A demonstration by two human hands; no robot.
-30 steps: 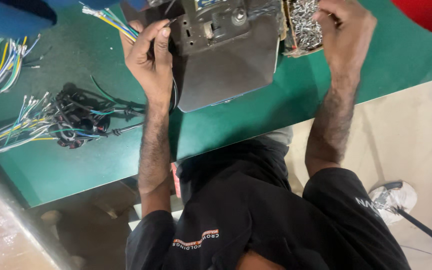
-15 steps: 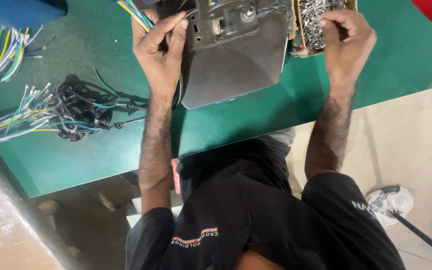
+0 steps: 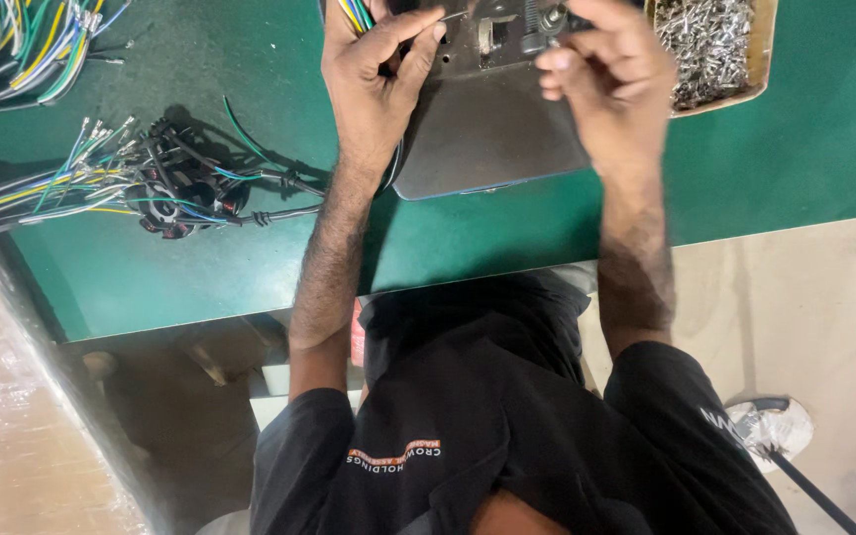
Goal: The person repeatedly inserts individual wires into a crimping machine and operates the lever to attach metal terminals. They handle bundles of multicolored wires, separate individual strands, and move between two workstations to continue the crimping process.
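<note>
1. Since the earlier frame, your right hand (image 3: 606, 84) has left the box of small metal terminals (image 3: 710, 45) and come across to the grey metal tool (image 3: 492, 119), near its far edge.
2. Head view: your left hand (image 3: 374, 84) pinches a thin wire (image 3: 445, 17) between thumb and forefinger, with coloured wires (image 3: 354, 12) running past it.
3. Your right hand's fingers are curled, tips pressed together; it is blurred, so you cannot tell what they hold.
4. That thin wire runs left to right toward the right hand, which is very close.
5. The tool sits on the green table (image 3: 795, 149), between your hands.
6. A bundled wire harness (image 3: 165, 183) lies well to your left.
</note>
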